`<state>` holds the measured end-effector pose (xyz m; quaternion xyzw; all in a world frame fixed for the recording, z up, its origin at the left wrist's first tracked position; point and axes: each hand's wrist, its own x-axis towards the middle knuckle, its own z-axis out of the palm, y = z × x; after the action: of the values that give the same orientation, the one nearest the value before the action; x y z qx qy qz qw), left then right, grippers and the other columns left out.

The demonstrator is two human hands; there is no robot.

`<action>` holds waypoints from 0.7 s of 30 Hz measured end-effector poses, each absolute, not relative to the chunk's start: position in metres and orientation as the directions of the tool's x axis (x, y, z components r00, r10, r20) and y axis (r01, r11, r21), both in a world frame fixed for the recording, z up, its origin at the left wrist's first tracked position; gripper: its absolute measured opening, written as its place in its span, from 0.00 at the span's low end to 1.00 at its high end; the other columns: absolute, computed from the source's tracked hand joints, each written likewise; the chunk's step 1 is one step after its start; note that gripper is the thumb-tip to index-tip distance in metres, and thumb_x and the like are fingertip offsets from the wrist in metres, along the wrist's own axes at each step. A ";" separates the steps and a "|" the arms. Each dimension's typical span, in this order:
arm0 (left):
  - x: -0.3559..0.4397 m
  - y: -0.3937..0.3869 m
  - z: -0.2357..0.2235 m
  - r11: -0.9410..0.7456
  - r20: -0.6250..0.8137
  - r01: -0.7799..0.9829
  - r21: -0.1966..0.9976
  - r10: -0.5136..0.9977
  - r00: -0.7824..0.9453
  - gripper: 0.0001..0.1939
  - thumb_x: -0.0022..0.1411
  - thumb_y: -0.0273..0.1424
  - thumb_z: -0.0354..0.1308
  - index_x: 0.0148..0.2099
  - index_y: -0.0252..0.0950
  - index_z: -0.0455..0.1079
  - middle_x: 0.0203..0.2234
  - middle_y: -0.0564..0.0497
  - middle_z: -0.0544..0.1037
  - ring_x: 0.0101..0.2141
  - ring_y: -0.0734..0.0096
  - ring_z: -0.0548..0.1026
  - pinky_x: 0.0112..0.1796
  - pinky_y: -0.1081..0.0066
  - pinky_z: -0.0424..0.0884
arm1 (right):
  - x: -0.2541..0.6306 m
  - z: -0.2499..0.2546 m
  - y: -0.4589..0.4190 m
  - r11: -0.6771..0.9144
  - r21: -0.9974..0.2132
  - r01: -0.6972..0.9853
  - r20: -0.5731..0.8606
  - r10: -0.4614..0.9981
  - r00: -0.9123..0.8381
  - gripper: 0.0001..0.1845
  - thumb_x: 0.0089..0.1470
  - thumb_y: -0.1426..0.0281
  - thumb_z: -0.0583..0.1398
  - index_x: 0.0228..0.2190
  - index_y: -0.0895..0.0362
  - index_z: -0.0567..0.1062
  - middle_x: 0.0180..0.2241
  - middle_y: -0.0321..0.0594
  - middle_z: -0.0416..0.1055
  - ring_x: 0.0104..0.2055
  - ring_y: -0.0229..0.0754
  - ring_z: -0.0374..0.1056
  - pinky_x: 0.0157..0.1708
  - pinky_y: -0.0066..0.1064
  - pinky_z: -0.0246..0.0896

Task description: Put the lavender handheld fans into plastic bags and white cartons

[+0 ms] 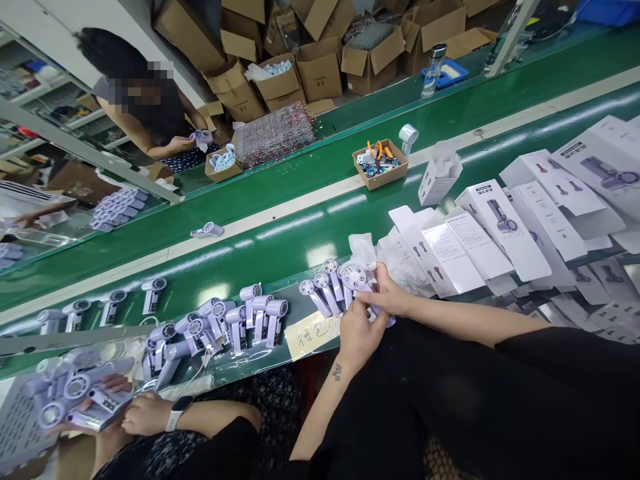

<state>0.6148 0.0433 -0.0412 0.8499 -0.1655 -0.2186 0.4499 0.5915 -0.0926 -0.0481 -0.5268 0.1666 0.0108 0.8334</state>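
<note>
My left hand (357, 330) and my right hand (389, 293) meet at the near edge of the green conveyor belt (310, 227). Together they grip a lilac handheld fan (356, 279), its round head pointing up and left. A clear plastic bag (361, 248) lies just behind it. Several more lilac fans (323, 288) lie in a row to the left of my hands. A yellow paper note (310, 333) sits on the belt edge beside my left wrist.
White fan boxes (505, 230) are piled on the right. A cardboard tray of small parts (380, 163) stands mid-belt. A co-worker's hands (145, 413) at lower left hold fans over a tray. Another person (145, 113) works across the belt among cardboard cartons (320, 67).
</note>
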 end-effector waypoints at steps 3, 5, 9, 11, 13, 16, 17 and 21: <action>0.638 0.051 -0.039 -0.243 -0.281 0.179 0.953 -0.499 0.820 0.16 0.50 0.45 0.62 0.30 0.37 0.68 0.23 0.52 0.71 0.25 0.70 0.69 0.28 0.71 0.64 | 0.579 -0.049 -0.103 0.427 -0.875 -0.230 -0.285 -0.068 0.956 0.30 0.44 0.63 0.67 0.40 0.51 0.54 0.45 0.37 0.62 0.33 0.33 0.66 0.29 0.27 0.66; 0.654 0.051 -0.042 -0.056 -0.344 0.359 0.932 -0.453 0.822 0.19 0.49 0.46 0.63 0.35 0.37 0.68 0.26 0.52 0.72 0.26 0.72 0.69 0.26 0.72 0.64 | 0.571 -0.047 -0.108 0.437 -0.856 -0.277 -0.303 0.011 0.953 0.28 0.46 0.62 0.66 0.40 0.52 0.54 0.46 0.38 0.63 0.34 0.35 0.68 0.28 0.28 0.67; 0.665 0.042 -0.054 0.023 -0.439 0.508 0.861 -0.469 0.766 0.20 0.45 0.45 0.66 0.31 0.35 0.67 0.21 0.56 0.68 0.21 0.77 0.64 0.23 0.75 0.61 | 0.560 -0.046 -0.111 0.419 -0.857 -0.301 -0.310 0.049 0.950 0.28 0.47 0.61 0.66 0.41 0.52 0.55 0.44 0.39 0.65 0.34 0.36 0.69 0.26 0.28 0.66; 0.660 0.038 -0.057 -0.066 -0.393 0.401 0.914 -0.396 0.830 0.18 0.48 0.45 0.63 0.27 0.35 0.66 0.17 0.57 0.64 0.19 0.78 0.62 0.23 0.74 0.60 | 0.557 -0.045 -0.110 0.399 -0.865 -0.305 -0.319 0.034 0.947 0.28 0.46 0.61 0.67 0.42 0.52 0.56 0.45 0.39 0.66 0.32 0.35 0.69 0.26 0.27 0.66; 0.651 0.037 -0.055 -0.231 -0.211 0.140 0.963 -0.319 0.924 0.14 0.55 0.41 0.59 0.28 0.35 0.68 0.19 0.55 0.66 0.22 0.74 0.64 0.27 0.72 0.63 | 0.556 -0.044 -0.109 0.395 -0.863 -0.316 -0.348 -0.008 0.938 0.29 0.44 0.61 0.67 0.42 0.53 0.58 0.46 0.39 0.66 0.32 0.35 0.69 0.26 0.27 0.65; 0.640 0.039 -0.049 -0.387 0.200 -0.308 0.869 -0.295 0.934 0.10 0.61 0.35 0.54 0.31 0.37 0.69 0.25 0.50 0.71 0.31 0.69 0.68 0.36 0.68 0.66 | 0.557 -0.039 -0.107 0.422 -0.840 -0.341 -0.407 -0.075 0.910 0.29 0.42 0.60 0.69 0.41 0.53 0.60 0.46 0.39 0.67 0.34 0.36 0.70 0.28 0.27 0.66; 0.638 0.040 -0.048 -0.389 0.290 -0.404 0.828 -0.319 0.902 0.09 0.62 0.35 0.53 0.31 0.37 0.69 0.26 0.49 0.71 0.32 0.68 0.68 0.37 0.67 0.65 | 0.557 -0.038 -0.106 0.434 -0.828 -0.356 -0.428 -0.078 0.900 0.29 0.41 0.60 0.69 0.40 0.53 0.60 0.45 0.39 0.68 0.35 0.37 0.71 0.29 0.28 0.66; 0.642 0.041 -0.055 -0.320 0.273 -0.433 0.842 -0.439 0.856 0.09 0.62 0.35 0.52 0.32 0.37 0.67 0.26 0.49 0.70 0.32 0.67 0.67 0.38 0.67 0.65 | 0.553 -0.038 -0.105 0.457 -0.784 -0.420 -0.508 -0.084 0.857 0.27 0.43 0.60 0.68 0.39 0.54 0.61 0.42 0.39 0.69 0.37 0.40 0.71 0.31 0.30 0.67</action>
<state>0.6423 0.0412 -0.0554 0.8124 -0.2686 -0.0028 0.5176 0.5529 -0.1052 -0.0377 -0.5107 0.2466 0.1027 0.8172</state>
